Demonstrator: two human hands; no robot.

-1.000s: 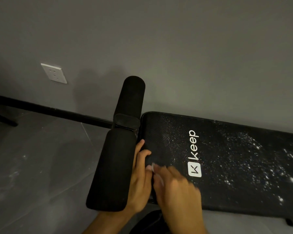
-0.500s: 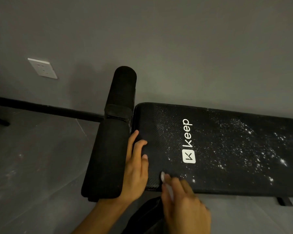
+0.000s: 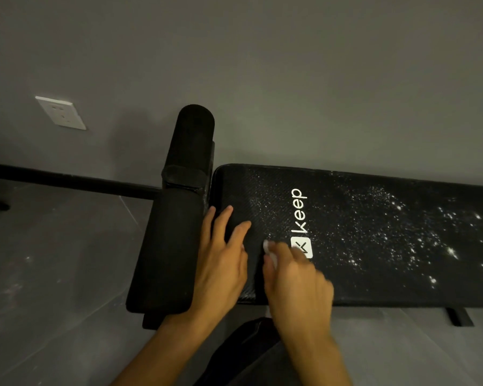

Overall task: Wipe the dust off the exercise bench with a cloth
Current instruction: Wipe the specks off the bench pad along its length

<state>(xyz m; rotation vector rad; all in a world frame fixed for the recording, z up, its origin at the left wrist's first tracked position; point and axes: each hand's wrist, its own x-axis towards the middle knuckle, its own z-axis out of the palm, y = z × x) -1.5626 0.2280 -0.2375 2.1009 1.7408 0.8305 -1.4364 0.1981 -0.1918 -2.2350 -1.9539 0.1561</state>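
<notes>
A black padded exercise bench [image 3: 360, 240] runs from centre to the right edge, with a white "keep" logo and white dust specks thickest on its right half. My left hand [image 3: 221, 263] rests flat, fingers straight, on the bench's left end. My right hand [image 3: 296, 282] presses a small white cloth [image 3: 269, 250] on the pad just left of the logo; only a bit of the cloth shows past my fingers.
Black foam rollers [image 3: 176, 224] stand at the bench's left end. A grey wall with a white socket [image 3: 60, 112] and a black skirting strip [image 3: 67, 181] lies behind. Grey floor tiles [image 3: 53, 274] spread to the left. Dark clothing [image 3: 246, 352] shows at the bottom.
My right hand with the cloth has slid forward from the bench's near edge up beside the logo. My left hand has stayed on the bench's end, its fingers now spread a little.
</notes>
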